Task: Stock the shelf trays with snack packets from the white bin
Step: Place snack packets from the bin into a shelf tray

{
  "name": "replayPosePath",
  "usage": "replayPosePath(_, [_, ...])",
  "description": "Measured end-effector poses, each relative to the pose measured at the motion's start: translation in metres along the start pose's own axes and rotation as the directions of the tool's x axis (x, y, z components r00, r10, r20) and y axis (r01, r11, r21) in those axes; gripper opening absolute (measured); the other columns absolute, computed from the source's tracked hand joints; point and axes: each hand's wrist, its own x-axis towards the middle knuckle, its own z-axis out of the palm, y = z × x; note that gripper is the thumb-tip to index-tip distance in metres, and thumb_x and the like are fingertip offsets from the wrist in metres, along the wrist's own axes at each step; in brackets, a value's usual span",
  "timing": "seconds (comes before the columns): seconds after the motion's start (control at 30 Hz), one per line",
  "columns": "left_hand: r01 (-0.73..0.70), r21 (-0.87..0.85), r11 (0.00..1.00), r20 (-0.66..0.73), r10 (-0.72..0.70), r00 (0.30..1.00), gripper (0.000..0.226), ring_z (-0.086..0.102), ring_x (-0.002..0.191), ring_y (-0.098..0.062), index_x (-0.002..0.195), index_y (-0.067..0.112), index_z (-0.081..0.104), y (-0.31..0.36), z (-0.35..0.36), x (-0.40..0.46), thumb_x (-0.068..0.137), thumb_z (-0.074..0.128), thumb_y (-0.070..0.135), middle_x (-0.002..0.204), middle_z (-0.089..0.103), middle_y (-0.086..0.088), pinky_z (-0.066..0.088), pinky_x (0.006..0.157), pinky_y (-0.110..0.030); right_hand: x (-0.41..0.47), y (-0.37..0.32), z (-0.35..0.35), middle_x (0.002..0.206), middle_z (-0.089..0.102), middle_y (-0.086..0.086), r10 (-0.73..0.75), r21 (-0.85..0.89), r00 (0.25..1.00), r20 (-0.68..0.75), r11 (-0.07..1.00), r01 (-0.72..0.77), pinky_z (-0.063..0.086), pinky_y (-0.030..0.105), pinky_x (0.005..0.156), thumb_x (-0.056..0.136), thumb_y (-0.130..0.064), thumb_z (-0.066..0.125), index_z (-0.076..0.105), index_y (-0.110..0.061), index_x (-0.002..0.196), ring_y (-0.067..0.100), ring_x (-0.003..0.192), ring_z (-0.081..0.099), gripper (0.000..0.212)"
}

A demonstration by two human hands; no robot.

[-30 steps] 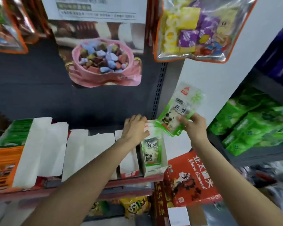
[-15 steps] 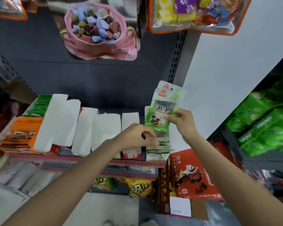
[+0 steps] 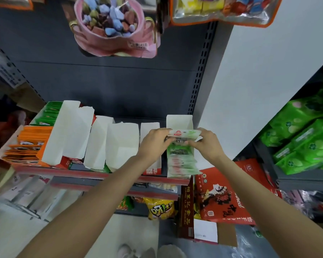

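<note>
A green and white snack packet [image 3: 183, 133] with a panda print is held over the rightmost white shelf tray [image 3: 178, 121], at its back end. My left hand [image 3: 156, 141] pinches the packet's left edge and my right hand [image 3: 206, 143] grips its right edge. Several more of the same green packets [image 3: 181, 162] stand in a row inside that tray, in front of the held one. The white bin is out of view.
More white cardboard trays [image 3: 101, 142] line the red-edged shelf [image 3: 101, 175] to the left, with orange packets [image 3: 29, 144] at the far left. Bags of sweets [image 3: 114, 27] hang overhead. Green packs [image 3: 306, 140] fill a shelf on the right; a red bag [image 3: 224, 194] hangs below.
The packet has come down from upright above the tray to the tray's back end. My left hand has moved up from the stacked packets and taken hold of its left edge.
</note>
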Motion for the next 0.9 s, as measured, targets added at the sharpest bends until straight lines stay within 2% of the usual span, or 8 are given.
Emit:
replayPosePath(0.1, [-0.01,0.108,0.994,0.075,0.002,0.997,0.023,0.058,0.092,-0.022,0.113,0.013,0.065,-0.001,0.006,0.001,0.093,0.058,0.022,0.099,0.065,-0.004,0.046,0.07,-0.032,-0.004,0.0,-0.005,0.091,0.068,-0.001,-0.031,-0.007,0.998,-0.052,1.0,0.031,0.051,0.033,0.076,0.082,-0.011,0.071,0.073,-0.014,0.096,0.023,0.083,0.063,0.014])
replayPosePath(0.17, [0.005,0.039,0.999,0.063,-0.007,0.998,0.024,0.06,0.098,-0.017,0.114,0.017,0.063,0.0,0.004,0.002,0.091,0.061,0.023,0.106,0.066,0.0,0.049,0.079,-0.03,-0.003,0.003,-0.005,0.089,0.071,-0.001,-0.053,-0.092,0.998,-0.025,0.995,0.05,0.05,0.029,0.077,0.086,-0.009,0.066,0.073,-0.013,0.093,0.02,0.084,0.063,0.011])
replayPosePath(0.23, [-0.024,0.015,1.0,0.042,0.024,0.999,0.022,0.061,0.098,-0.013,0.112,0.018,0.064,0.001,0.001,0.002,0.09,0.062,0.022,0.108,0.067,0.003,0.05,0.083,-0.03,-0.002,0.006,-0.004,0.093,0.072,0.002,-0.032,-0.166,0.999,0.023,0.985,0.036,0.045,0.022,0.075,0.09,-0.008,0.06,0.072,-0.011,0.094,0.017,0.086,0.062,0.013])
replayPosePath(0.33, [-0.105,0.2,0.974,0.184,0.068,0.98,0.016,0.058,0.095,-0.015,0.106,0.021,0.067,-0.001,0.002,0.002,0.092,0.06,0.023,0.106,0.064,0.003,0.047,0.078,-0.028,0.002,0.004,-0.006,0.097,0.071,0.006,0.007,-0.235,0.996,0.086,0.972,0.013,0.039,0.015,0.074,0.091,-0.008,0.058,0.071,-0.01,0.098,0.017,0.089,0.063,0.015])
replayPosePath(0.43, [-0.041,0.153,0.987,0.237,0.003,0.972,0.014,0.057,0.094,-0.014,0.104,0.019,0.067,-0.001,0.005,0.001,0.091,0.06,0.021,0.106,0.062,0.001,0.049,0.078,-0.03,0.002,-0.005,-0.01,0.108,0.068,0.005,0.042,-0.264,0.981,0.189,0.964,0.01,0.039,0.016,0.081,0.09,-0.01,0.06,0.069,-0.01,0.107,0.019,0.102,0.061,0.019])
replayPosePath(0.57, [0.003,0.017,1.0,0.174,-0.006,0.985,0.01,0.061,0.09,-0.01,0.098,0.021,0.063,-0.003,-0.006,-0.003,0.088,0.062,0.02,0.097,0.065,0.004,0.053,0.08,-0.038,-0.002,-0.021,-0.013,0.112,0.067,0.001,-0.013,-0.219,0.989,0.149,0.975,0.046,0.034,0.008,0.078,0.092,-0.007,0.055,0.067,-0.011,0.11,0.015,0.104,0.06,0.022])
replayPosePath(0.77, [0.14,-0.241,0.96,-0.139,-0.177,0.974,0.012,0.062,0.086,-0.007,0.099,0.019,0.069,-0.02,-0.071,-0.008,0.09,0.061,0.018,0.093,0.069,0.006,0.048,0.077,-0.016,0.002,-0.078,0.009,0.101,0.068,-0.006,-0.088,-0.026,0.994,0.06,0.996,0.09,0.041,0.006,0.077,0.094,-0.011,0.054,0.07,-0.016,0.103,0.007,0.093,0.06,0.02])
replayPosePath(0.9, [0.139,-0.275,0.951,-0.231,-0.206,0.951,0.012,0.065,0.08,-0.009,0.096,0.017,0.068,-0.046,-0.127,-0.033,0.09,0.058,0.015,0.087,0.069,0.003,0.05,0.076,-0.019,0.01,-0.134,0.047,0.095,0.067,-0.007,-0.188,-0.011,0.981,0.056,0.982,0.189,0.04,0.001,0.073,0.092,-0.009,0.055,0.069,-0.015,0.105,0.003,0.086,0.059,0.02])
